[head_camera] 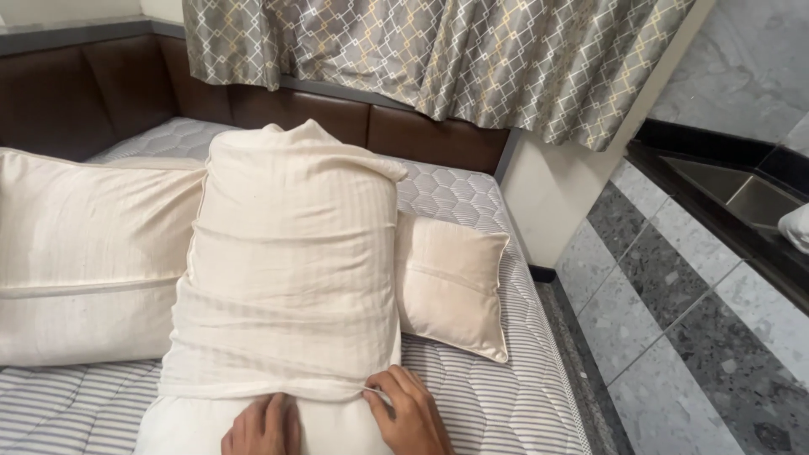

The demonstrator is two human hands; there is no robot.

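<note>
A large cream pillow (pixel 291 253) stands on end on the mattress (pixel 497 404), partly covered by a striped cream pillowcase (pixel 286 320) whose open hem runs across its lower part. My left hand (pixel 263 428) lies on the bare pillow just below the hem, fingers curled at the cloth. My right hand (pixel 410 411) pinches the hem at the pillow's right side.
A big cream pillow (pixel 84 253) leans at the left and a small square cushion (pixel 451 282) lies at the right. A brown padded headboard (pixel 101 93) and patterned curtain (pixel 438 59) stand behind. Grey stone floor (pixel 674 337) runs along the bed's right edge.
</note>
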